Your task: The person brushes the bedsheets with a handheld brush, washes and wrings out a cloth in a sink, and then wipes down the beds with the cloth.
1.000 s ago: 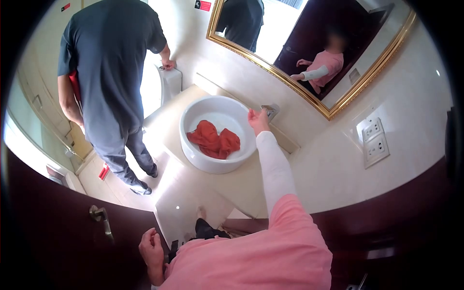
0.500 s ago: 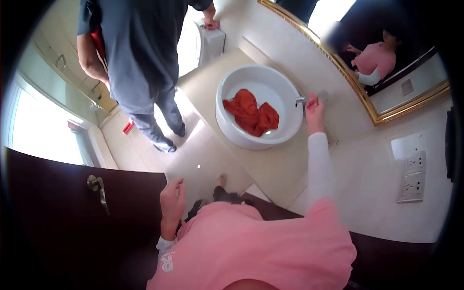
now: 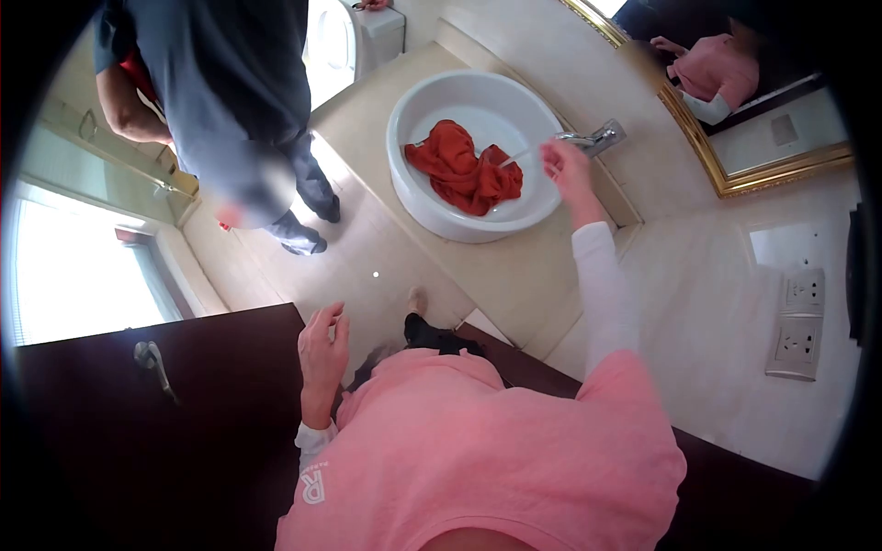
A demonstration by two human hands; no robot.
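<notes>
The right hand [image 3: 566,174] is near the faucet [image 3: 602,138] as a thin stream [image 3: 518,158] reaches red cloth [image 3: 459,170] in the white basin [image 3: 441,219].

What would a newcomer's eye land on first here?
Probably the crumpled red cloth in the round white basin, with a stream running toward it from the faucet beside the right hand. Next, the gold-framed mirror at upper right and another person in dark clothes at upper left.

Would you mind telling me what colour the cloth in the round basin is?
The cloth is orange-red, plain as far as visible; the head view shows it best.
</notes>
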